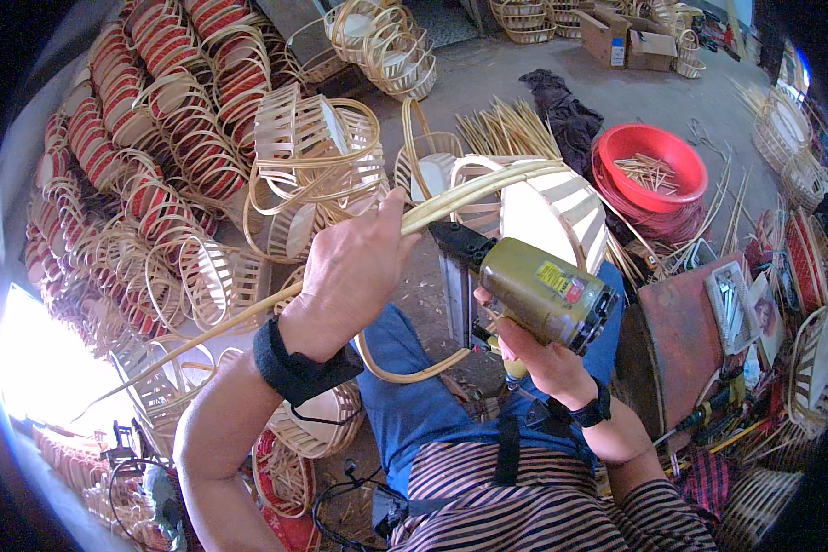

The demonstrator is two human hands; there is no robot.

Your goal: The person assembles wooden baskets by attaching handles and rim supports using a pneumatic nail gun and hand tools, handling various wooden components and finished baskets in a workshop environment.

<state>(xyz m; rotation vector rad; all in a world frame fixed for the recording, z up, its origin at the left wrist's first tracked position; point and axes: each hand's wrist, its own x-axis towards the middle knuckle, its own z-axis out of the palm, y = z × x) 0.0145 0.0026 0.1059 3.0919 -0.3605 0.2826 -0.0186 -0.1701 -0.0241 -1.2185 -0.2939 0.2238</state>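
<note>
My left hand (pixel 354 267) is closed around pale bent bamboo strips (pixel 483 187), which arch to the right; a long thin end trails to the lower left. My right hand (pixel 547 363) grips an olive-green power tool (pixel 538 276) that looks like a pneumatic nail gun. Its black nose is against or very close to the strips, just right of my left fingers. Behind the strips, a woven basket (pixel 581 207) with a white base lies tilted near my knees. A curved strip (pixel 423 375) hangs below my left hand.
Stacked red-and-tan baskets (pixel 147 120) fill the left. Pale baskets (pixel 317 147) stand ahead. A red basin (pixel 658 166) with short sticks sits at right, near a bundle of strips (pixel 506 129) and a dark cloth (pixel 561 106). Tools (pixel 708 405) lie lower right; cardboard boxes (pixel 607 41) stand behind.
</note>
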